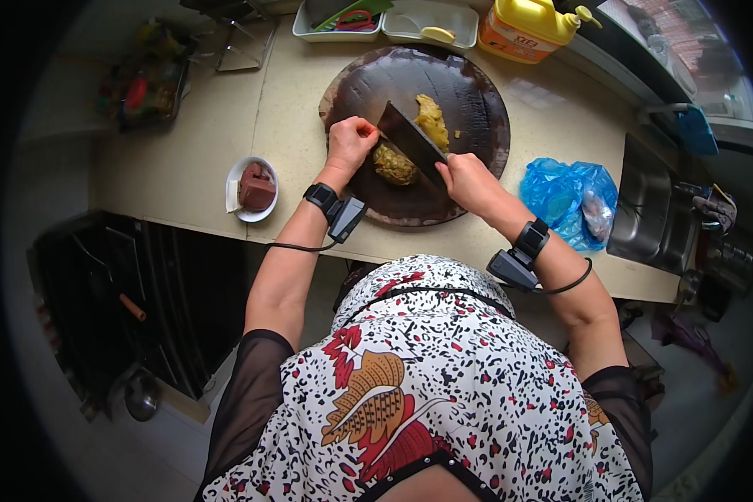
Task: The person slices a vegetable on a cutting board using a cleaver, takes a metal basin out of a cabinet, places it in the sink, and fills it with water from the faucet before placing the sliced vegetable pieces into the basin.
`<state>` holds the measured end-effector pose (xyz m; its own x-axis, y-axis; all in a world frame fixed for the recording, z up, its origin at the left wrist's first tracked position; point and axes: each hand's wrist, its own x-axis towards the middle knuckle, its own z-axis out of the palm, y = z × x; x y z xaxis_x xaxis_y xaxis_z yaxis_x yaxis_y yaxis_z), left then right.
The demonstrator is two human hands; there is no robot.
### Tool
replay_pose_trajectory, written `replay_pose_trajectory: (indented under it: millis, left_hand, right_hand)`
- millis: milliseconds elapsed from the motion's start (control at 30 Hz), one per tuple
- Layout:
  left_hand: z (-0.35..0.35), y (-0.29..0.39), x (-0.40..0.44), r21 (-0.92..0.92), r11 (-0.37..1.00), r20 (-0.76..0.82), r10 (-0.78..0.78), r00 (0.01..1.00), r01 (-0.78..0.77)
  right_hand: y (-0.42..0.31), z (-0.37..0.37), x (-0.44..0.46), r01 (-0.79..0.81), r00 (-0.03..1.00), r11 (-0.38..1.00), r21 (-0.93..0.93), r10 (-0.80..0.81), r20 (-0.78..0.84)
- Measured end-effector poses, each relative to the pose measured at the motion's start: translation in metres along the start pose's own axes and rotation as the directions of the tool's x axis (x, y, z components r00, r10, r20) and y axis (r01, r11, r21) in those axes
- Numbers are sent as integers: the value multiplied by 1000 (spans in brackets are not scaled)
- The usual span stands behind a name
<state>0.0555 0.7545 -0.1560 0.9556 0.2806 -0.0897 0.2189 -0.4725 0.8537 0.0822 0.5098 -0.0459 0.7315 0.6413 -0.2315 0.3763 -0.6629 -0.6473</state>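
Observation:
On a round dark cutting board lie a yellowish-green lump of food and a flatter yellow piece. My right hand is closed round the handle of a cleaver, whose dark blade slants up and left between the two pieces. My left hand is at the board's left side, near the blade's far end, with thumb and fingers pinched together. Whatever those fingertips hold, if anything, is too small to make out.
A white bowl with dark red blocks stands left. A blue plastic bag lies right, beside a metal sink. Behind the board are white trays and a yellow jug. A stove is at the lower left.

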Motion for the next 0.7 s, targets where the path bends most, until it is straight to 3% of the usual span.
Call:
replay_pose_trajectory:
  millis: [500,633,700]
  left_hand:
    - [-5,4,-3,75,996,32,35,999,-38]
    - [-16,7,-7,-226,957,190,-139,972,181]
    - [-16,14,-8,-432,884,138,-131,982,178]
  right_hand:
    - [-23,-6,-15,-62,994,992,-106,71,82]
    - [-17,3,-24,-53,997,993,-110,59,55]
    - [-16,4,-25,-39,998,993,-111,44,38]
